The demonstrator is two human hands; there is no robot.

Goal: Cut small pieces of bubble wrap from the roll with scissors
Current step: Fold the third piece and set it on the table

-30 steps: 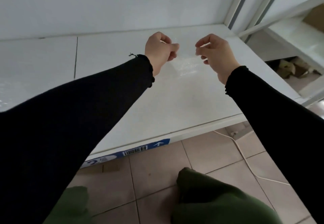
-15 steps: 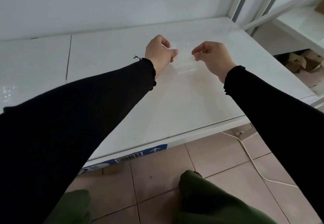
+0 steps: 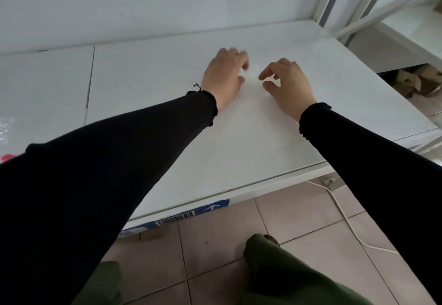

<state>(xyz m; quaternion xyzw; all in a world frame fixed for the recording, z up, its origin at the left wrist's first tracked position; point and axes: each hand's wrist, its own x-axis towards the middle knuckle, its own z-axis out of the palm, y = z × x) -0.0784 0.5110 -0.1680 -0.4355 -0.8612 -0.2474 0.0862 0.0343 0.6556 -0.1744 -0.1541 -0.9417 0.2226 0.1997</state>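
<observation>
A small clear piece of bubble wrap (image 3: 254, 77) lies flat on the white table (image 3: 239, 151), faint against the surface. My left hand (image 3: 223, 75) hovers palm down at its left edge, fingers spread and blurred by motion. My right hand (image 3: 287, 84) is at its right edge with thumb and fingers curled apart and nothing between them. More clear bubble wrap (image 3: 5, 126) shows at the far left edge of the table. Below it a small red thing (image 3: 7, 157) peeks out beside my sleeve; I cannot tell what it is.
A white wall rises behind the table, and white shelf frames (image 3: 358, 18) stand at the right with cardboard boxes (image 3: 416, 81) underneath. A white cable (image 3: 344, 216) runs over the tiled floor. A blue barcode label (image 3: 177, 217) sits under the table's front edge.
Both hands lowered the pinched bubble wrap piece onto the table and let go. Their fingers have come apart.
</observation>
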